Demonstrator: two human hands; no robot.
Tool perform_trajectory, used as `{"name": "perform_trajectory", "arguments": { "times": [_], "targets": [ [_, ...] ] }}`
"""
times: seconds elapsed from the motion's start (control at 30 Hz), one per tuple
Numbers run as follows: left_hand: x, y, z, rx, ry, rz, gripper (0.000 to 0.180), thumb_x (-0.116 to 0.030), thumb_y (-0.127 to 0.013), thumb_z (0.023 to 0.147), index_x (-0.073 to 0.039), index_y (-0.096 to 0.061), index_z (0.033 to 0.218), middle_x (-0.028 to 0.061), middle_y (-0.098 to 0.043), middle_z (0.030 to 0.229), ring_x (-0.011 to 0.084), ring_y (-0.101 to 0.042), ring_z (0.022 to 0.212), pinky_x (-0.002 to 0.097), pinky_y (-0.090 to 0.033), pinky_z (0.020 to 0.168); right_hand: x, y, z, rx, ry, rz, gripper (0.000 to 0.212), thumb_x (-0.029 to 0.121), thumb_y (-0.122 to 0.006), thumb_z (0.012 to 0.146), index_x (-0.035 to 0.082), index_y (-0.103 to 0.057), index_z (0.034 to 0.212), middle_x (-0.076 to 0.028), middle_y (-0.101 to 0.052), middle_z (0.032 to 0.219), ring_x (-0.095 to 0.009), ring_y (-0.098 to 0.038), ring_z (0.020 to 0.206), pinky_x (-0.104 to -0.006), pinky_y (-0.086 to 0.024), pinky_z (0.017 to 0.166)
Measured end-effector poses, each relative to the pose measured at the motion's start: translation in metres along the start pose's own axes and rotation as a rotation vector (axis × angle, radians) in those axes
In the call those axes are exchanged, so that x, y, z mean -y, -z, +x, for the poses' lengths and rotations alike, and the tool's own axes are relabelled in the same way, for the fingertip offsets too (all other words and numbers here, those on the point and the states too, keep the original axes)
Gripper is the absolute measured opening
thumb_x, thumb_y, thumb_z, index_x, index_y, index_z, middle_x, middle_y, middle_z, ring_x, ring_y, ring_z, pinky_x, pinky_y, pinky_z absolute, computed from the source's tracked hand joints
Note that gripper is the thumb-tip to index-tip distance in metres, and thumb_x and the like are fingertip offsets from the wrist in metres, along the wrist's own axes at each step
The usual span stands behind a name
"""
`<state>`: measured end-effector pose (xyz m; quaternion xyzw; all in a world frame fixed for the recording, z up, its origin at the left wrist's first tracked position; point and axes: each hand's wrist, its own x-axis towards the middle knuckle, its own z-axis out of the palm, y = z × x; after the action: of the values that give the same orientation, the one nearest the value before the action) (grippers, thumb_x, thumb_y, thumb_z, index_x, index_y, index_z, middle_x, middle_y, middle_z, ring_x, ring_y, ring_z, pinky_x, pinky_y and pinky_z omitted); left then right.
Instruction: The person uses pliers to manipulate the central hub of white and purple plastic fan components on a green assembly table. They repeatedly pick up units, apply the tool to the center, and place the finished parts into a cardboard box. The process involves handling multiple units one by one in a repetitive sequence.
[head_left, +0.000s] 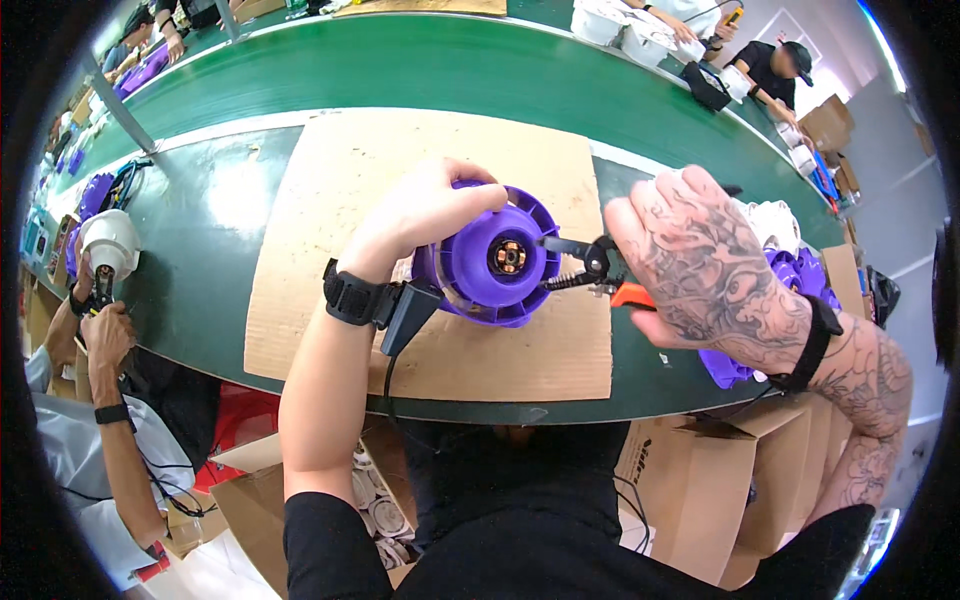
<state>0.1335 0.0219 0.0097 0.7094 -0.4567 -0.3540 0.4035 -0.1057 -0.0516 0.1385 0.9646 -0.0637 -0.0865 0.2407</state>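
Note:
A round purple plastic housing point(470, 285) with a ribbed outer ring stands over a cardboard sheet point(330, 260). Copper-coloured motor parts point(510, 257) show through the round hole in its middle. My left hand point(430, 205) is wrapped round the housing's upper left side, thumb along the top. In my right hand point(695, 255), closed in a fist, is a pair of pliers point(595, 264) with orange-and-black handles and a spring. The jaws point left and reach the housing's right rim; whether they grip anything there I cannot tell.
Purple parts point(800, 275) and white parts point(770, 225) lie right of the cardboard. Open cartons point(690, 480) stand below the table edge. At left a co-worker's hands point(105, 325) hold a white housing point(112, 243) and a tool. A green conveyor belt point(400, 65) runs behind; other people work beyond it.

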Motion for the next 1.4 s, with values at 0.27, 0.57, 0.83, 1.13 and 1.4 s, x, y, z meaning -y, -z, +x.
{"name": "perform_trajectory", "arguments": {
  "times": [0.27,0.57,0.83,1.13,1.4],
  "targets": [
    [0.009,-0.001,-0.005,-0.009,0.004,-0.012,0.049,-0.032,-0.073,0.086,-0.001,-0.071,0.124,0.0158,-0.074,0.111,0.0226,-0.070,0.100,0.0333,-0.055,0.093,0.013,0.022,0.031,0.058,0.065,-0.202,0.057,0.033,-0.084,0.062,0.003,-0.059,0.103,-0.010,-0.059,0.093,-0.024,-0.060,0.094,-0.0372,-0.042,0.088],
    [0.008,0.002,-0.006,0.003,0.012,0.002,0.048,-0.034,-0.074,0.085,-0.001,-0.072,0.121,0.0157,-0.074,0.105,0.0214,-0.070,0.096,0.0324,-0.055,0.088,0.015,0.019,0.037,0.073,0.062,-0.090,0.056,0.035,-0.083,0.063,0.002,-0.059,0.102,-0.012,-0.060,0.090,-0.026,-0.062,0.092,-0.0385,-0.044,0.086],
    [0.016,0.001,-0.001,0.029,-0.019,-0.038,0.045,-0.030,-0.072,0.088,0.002,-0.072,0.119,0.0155,-0.074,0.103,0.0204,-0.070,0.094,0.0322,-0.055,0.086,0.018,0.018,0.036,0.108,0.049,0.009,0.055,0.036,-0.081,0.064,0.000,-0.060,0.101,-0.014,-0.061,0.088,-0.027,-0.063,0.090,-0.0397,-0.045,0.084],
    [0.016,0.003,0.002,0.055,-0.006,-0.099,0.062,-0.037,-0.077,0.080,0.005,-0.068,0.124,0.0224,-0.073,0.112,0.0287,-0.073,0.101,0.0360,-0.057,0.092,0.018,0.019,0.033,0.155,0.025,0.117,0.055,0.038,-0.080,0.066,-0.002,-0.061,0.099,-0.016,-0.062,0.085,-0.029,-0.064,0.088,-0.0409,-0.047,0.082],
    [0.005,-0.003,-0.007,-0.031,-0.013,-0.085,0.051,-0.032,-0.076,0.087,0.002,-0.068,0.123,0.0182,-0.074,0.110,0.0218,-0.071,0.096,0.0322,-0.057,0.086,-0.005,0.011,0.007,0.252,-0.045,0.433,0.056,0.040,-0.079,0.067,-0.003,-0.062,0.098,-0.017,-0.063,0.083,-0.030,-0.066,0.086,-0.0421,-0.049,0.081]
  ]
}}
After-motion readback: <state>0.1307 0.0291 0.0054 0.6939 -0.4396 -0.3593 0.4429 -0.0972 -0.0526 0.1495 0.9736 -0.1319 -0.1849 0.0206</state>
